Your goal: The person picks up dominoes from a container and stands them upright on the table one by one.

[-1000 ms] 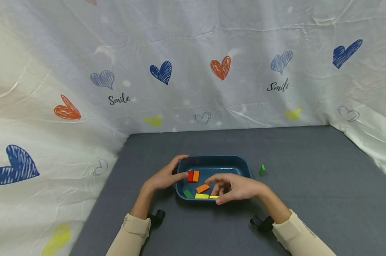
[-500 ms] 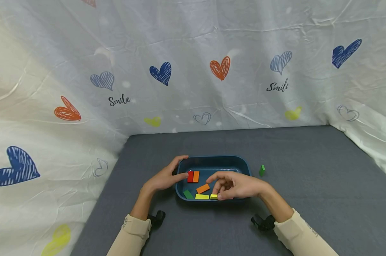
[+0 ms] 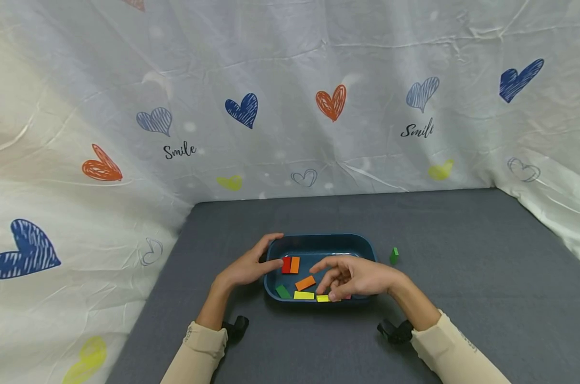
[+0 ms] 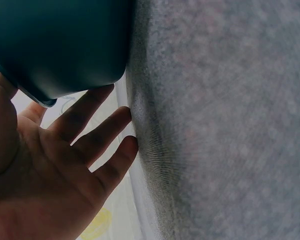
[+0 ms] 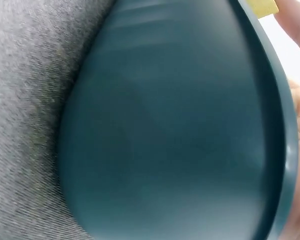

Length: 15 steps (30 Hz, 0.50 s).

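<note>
A dark blue tray [image 3: 328,241] with blocks in it stands on the table. My left hand [image 3: 245,266] grips its left end, thumb over the rim and fingers outside; in the left wrist view the lower fingers [image 4: 102,135] are spread beside the wall. Over the tray's front right, my right hand [image 3: 362,274] pinches a yellow block [image 3: 322,298] between thumb and fingers. That yellow block [image 5: 263,6] shows above the rim in the right wrist view. Another yellow block [image 3: 303,295] lies just left of it. The right hand partly hides a pink piece [image 3: 347,296].
Inside the tray are a red block [image 3: 286,265], an orange block [image 3: 295,265] beside it, a second orange block [image 3: 305,283] lying askew, and a green block [image 3: 283,292]. One green block [image 3: 394,256] stands on the grey table [image 3: 462,256] to the right. A patterned curtain [image 3: 290,106] hangs behind.
The right thumb and fingers have shifted on the yellow block, which rose slightly and now sits tilted at the front rim. A pink piece has come into view. The left hand keeps its place.
</note>
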Each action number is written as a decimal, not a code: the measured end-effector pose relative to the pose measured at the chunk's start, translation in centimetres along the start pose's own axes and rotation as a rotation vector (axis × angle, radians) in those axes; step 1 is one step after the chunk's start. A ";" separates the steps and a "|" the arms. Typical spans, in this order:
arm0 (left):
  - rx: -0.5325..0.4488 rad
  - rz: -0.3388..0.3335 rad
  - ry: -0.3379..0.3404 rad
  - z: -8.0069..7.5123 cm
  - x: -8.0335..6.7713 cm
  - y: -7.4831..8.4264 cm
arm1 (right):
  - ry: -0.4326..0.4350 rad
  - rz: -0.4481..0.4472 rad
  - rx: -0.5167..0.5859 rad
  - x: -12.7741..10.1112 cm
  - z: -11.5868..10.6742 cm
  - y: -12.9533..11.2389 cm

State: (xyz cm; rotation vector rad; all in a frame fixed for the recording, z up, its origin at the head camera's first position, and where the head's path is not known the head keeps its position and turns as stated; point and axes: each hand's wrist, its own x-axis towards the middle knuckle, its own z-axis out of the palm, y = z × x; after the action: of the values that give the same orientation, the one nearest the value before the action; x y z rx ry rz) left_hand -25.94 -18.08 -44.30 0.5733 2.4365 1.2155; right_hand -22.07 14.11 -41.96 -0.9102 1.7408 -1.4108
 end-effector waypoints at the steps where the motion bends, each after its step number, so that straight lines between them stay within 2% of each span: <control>1: 0.003 -0.002 0.002 0.0 0.0 0.0 | -0.005 0.004 -0.005 0.0 0.0 -0.1; 9: 0.005 0.005 0.005 0.0 -0.2 0.3 | -0.012 0.024 -0.072 0.0 -0.1 -0.7; 15: 0.014 0.000 0.007 0.0 -0.1 0.2 | 0.027 0.011 -0.107 -0.4 -0.4 -0.6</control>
State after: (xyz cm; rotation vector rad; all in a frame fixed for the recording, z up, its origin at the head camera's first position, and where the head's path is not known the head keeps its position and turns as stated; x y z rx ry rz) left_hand -25.83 -18.02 -44.15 0.5737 2.4522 1.2032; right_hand -22.19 14.54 -41.24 -0.9403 1.8543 -1.3388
